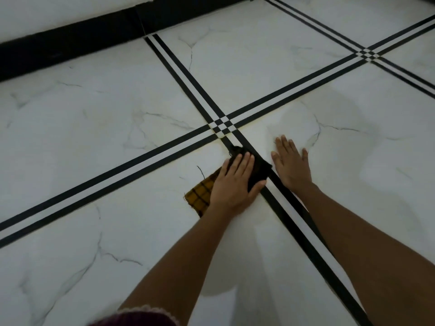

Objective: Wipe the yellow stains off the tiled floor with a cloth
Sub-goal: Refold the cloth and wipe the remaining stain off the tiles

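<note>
A yellow cloth with dark checks lies on the white marble-look tiled floor, and its darker folded end rests over the double black stripe. My left hand presses flat on the cloth, its thumb hooked round the dark end. My right hand lies open, palm down, on the bare tile just right of the stripe, not touching the cloth. A faint yellow tint runs along the joints at the stripe crossing just beyond the cloth.
Two pairs of black stripes cross ahead of my hands, and another crossing sits far right. A black skirting board and the wall close off the far side. A wet-looking sheen spreads across the tile on the right.
</note>
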